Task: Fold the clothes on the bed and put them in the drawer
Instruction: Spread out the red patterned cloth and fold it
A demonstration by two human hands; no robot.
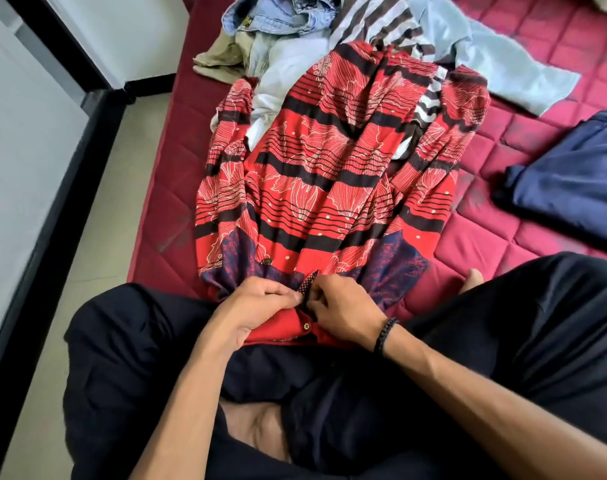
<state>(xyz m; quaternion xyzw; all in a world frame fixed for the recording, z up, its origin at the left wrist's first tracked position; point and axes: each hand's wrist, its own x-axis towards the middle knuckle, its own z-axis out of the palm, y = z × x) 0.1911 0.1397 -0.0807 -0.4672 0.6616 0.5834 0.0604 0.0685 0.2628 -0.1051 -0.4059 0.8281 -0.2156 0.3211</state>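
bright even daylight | soft shadows | slight blur | wide-angle edge bending

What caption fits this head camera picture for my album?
Both hands, left hand and right hand, pinch the red patterned shirt on the bed.

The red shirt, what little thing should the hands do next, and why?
Probably finish fastening the near end of the red shirt. Both hands, left hand and right hand, pinch its edges together beside a button, and the rest lies spread out on the bed, not yet folded.
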